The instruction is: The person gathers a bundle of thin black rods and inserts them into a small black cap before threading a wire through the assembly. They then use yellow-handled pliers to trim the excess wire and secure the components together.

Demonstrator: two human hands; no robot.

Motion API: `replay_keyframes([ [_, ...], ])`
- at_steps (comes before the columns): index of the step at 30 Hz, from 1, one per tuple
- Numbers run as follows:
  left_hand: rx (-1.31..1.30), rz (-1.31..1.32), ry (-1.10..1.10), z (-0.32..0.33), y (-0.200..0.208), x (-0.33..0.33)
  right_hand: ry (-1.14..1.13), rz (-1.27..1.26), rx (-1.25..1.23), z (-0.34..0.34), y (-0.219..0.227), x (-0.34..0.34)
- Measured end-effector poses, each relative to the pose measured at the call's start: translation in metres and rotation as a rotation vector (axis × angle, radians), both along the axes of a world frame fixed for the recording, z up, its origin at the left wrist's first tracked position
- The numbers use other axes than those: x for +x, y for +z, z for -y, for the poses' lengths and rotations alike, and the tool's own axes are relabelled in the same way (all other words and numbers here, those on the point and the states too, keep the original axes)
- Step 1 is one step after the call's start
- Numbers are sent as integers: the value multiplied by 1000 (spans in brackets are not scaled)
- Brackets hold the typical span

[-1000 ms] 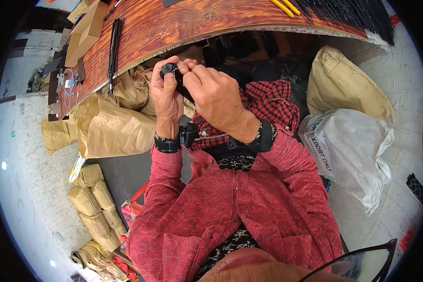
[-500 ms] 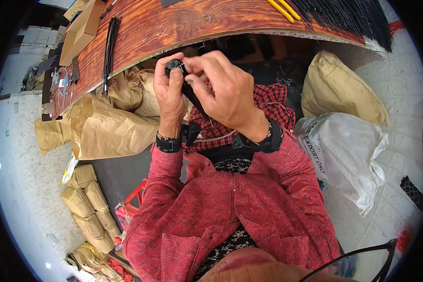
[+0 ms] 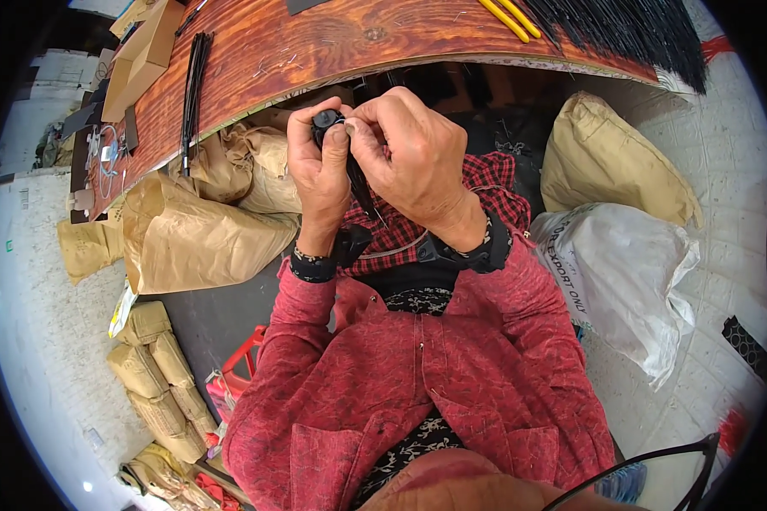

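Black bundle: seen in the head view, the black bundle (image 3: 327, 118) is raised in front of the person's chest, just off the near edge of the wooden bench (image 3: 332, 51); its round end faces up and its strands slant down between the wrists.
Left hand: the left hand (image 3: 319, 175) pinches the bundle close under that round end, thumb on the near side, fingers curled behind.
Right hand: the right hand (image 3: 413, 145) has thumb and forefinger pressed together at the bundle's rim, apparently pinching a thin pale wire (image 3: 340, 122); its other fingers are bent in.
Wire work: the step in hand looks like fine handling of the wire at the rim; whether it passes around or only beside the bundle cannot be told.
Next grip: the next move seems to call for a firm left pinch and a small turn or pull of the right fingertips.
Bench edge: it curves past just beyond the fingertips, so forward room is tight at this height.
Side room: the brown paper sack (image 3: 200, 243) sits near the left forearm; the white sack (image 3: 626, 281) lies beyond the right elbow.
Lap: checked cloth (image 3: 496, 192) lies below the wrists, with open air above it.
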State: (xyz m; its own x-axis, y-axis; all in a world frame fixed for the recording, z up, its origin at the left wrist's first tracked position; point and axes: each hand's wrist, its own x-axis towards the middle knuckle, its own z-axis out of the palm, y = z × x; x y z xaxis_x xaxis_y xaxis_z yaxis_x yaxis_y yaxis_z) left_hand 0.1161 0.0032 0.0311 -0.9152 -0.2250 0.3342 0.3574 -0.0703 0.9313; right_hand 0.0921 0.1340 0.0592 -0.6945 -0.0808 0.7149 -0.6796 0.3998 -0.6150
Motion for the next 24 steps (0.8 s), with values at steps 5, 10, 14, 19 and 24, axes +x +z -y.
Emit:
replay_keyframes([
  [5,-60,41,-31,-1,5,1,49,85,-98,-2,-3,4],
  [10,-196,52,-67,1,8,-4,145,345,-261,-7,-5,1],
  [14,-305,30,-6,-11,15,-2,160,461,-323,-11,-5,-3],
  [19,-209,-3,-21,-20,12,-3,127,476,-221,-20,0,-4],
  [24,-262,-49,-38,-15,8,-8,130,273,53,-53,-3,-33],
])
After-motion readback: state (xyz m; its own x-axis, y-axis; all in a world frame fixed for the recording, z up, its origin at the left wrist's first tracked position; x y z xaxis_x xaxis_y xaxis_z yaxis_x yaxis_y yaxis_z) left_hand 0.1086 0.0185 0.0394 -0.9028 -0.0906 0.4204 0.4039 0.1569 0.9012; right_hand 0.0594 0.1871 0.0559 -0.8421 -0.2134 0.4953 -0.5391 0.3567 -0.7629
